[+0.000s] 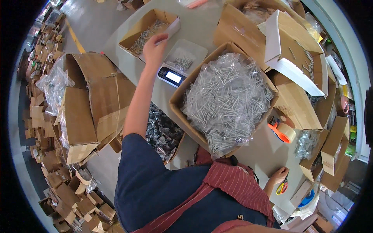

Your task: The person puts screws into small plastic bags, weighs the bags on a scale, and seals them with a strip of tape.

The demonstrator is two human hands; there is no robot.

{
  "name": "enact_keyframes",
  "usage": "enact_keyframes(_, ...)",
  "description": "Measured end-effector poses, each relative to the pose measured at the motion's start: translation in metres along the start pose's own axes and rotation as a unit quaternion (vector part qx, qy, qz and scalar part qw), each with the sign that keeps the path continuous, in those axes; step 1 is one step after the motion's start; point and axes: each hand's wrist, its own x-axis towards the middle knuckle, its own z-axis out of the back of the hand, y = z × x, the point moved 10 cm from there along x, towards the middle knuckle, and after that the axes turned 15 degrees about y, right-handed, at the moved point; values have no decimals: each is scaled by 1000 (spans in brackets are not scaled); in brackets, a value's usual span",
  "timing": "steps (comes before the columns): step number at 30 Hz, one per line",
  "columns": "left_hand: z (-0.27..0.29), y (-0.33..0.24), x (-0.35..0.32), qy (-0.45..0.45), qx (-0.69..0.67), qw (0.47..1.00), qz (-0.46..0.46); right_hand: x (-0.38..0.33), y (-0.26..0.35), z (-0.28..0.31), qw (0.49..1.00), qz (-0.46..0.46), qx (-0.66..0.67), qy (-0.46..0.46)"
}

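Observation:
My left hand [155, 47] is over the near right side of an open cardboard box [173, 27] of loose metal screws [147, 38]. Its fingers are curled together; what they hold, if anything, is too small to make out. Beside it, a clear plastic tray [194, 49] with a small heap of screws rests on a digital scale [171, 76] with a lit display. Low on the right, my right hand [278, 176] is closed at the upper end of a pair of scissors [282, 188] with yellow and red handles, its fingers partly hidden.
A large carton [179, 97] full of bagged screws stands before me. A tape dispenser [283, 133] lies to its right. Dark bagged parts [163, 132] fill a box below my left arm. Cartons [105, 97] crowd the left, and a white-edged box [297, 58] leans at right.

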Motion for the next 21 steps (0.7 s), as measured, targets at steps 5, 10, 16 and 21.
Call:
enact_keyframes(5, -11, 14, 7, 6, 5, 1000, 5, -1, 3, 0, 1000, -11, 4, 3)
enact_keyframes(10, -18, 28, 7, 19, 64, 997, 37, 1, 3, -3, 1000, -7, 6, 11)
enact_keyframes(16, -29, 30, 2, 44, 165, 983, 64, 1, -3, -3, 1000, 19, 1, -16)
enact_keyframes(21, -67, 11, -17, 111, 429, 895, 53, -4, -11, 2, 999, 29, -2, -14)
